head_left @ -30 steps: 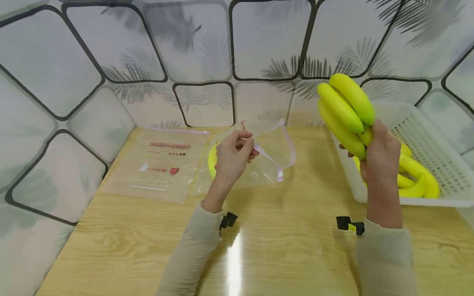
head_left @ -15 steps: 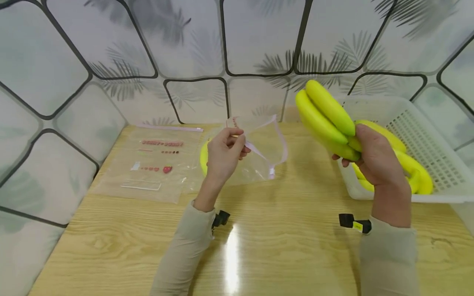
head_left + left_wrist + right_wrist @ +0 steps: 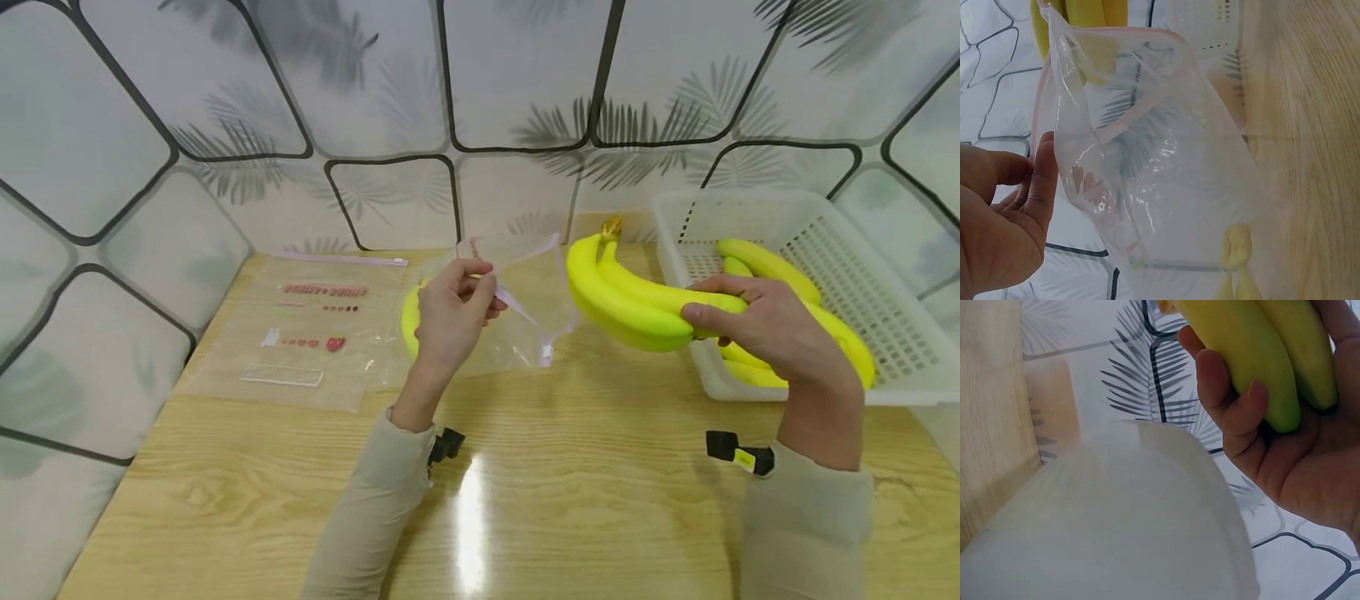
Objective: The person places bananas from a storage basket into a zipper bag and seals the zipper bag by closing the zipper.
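Note:
My left hand [image 3: 455, 321] pinches the lilac-edged rim of a clear zip bag [image 3: 517, 333], whose mouth gapes to the right. In the left wrist view, yellow fruit with a stem [image 3: 1236, 250] shows through the bag [image 3: 1172, 169], low down. The right hand [image 3: 780, 333] grips a bunch of yellow bananas [image 3: 637, 300] by its green-tipped end, stem pointing up and left, just right of the bag's mouth. In the right wrist view, fingers curl round the bananas [image 3: 1247, 356].
A flat printed zip bag [image 3: 300, 325] lies on the left of the wooden table [image 3: 585, 500]. At the right, a white perforated basket [image 3: 892, 333] holds more bananas [image 3: 772, 271]. A patterned backdrop [image 3: 517, 75] rises behind the table.
The banana bunch has moved left from over the basket towards the bag, and turned so its stem end shows. My left hand keeps its pinch on the bag; the head view has shifted slightly.

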